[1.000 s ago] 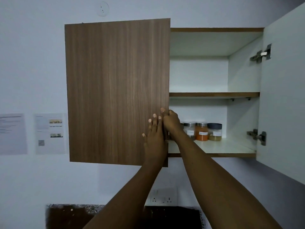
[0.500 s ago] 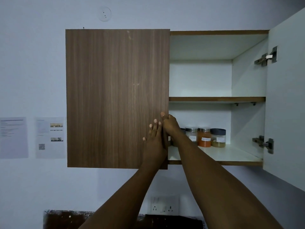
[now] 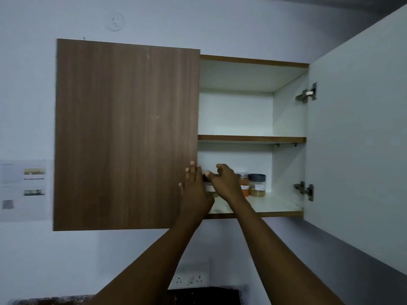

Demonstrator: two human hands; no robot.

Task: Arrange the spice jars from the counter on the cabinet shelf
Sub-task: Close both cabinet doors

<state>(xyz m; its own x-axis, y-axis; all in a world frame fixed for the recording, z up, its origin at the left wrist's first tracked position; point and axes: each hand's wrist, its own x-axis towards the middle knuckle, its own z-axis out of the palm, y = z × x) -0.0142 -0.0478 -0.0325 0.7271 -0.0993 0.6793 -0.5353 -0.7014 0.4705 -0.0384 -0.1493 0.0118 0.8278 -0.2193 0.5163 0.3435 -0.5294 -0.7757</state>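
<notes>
The wall cabinet's lower shelf [image 3: 275, 205] carries a row of spice jars. At its right end stands a dark-lidded jar of yellowish powder [image 3: 257, 186], with an orange-filled jar [image 3: 244, 188] beside it. My right hand [image 3: 224, 183] reaches into the shelf, fingers curled over the dark lid of a labelled jar [image 3: 209, 188] at the row's left end; the jar is mostly hidden between my hands. My left hand [image 3: 193, 190] lies flat, fingers spread, on the right edge of the closed wooden left door [image 3: 127, 133].
The right door [image 3: 356, 139] stands swung open, its white inside facing me, hinges showing. The upper shelf [image 3: 251, 138] holds nothing visible. Below are a wall socket [image 3: 191, 279] and the dark counter [image 3: 204, 296]. Papers [image 3: 24, 188] hang on the left wall.
My right hand has moved right, away from the door edge, uncovering a jar under its fingers. My left hand stays on the door. The view has shifted slightly.
</notes>
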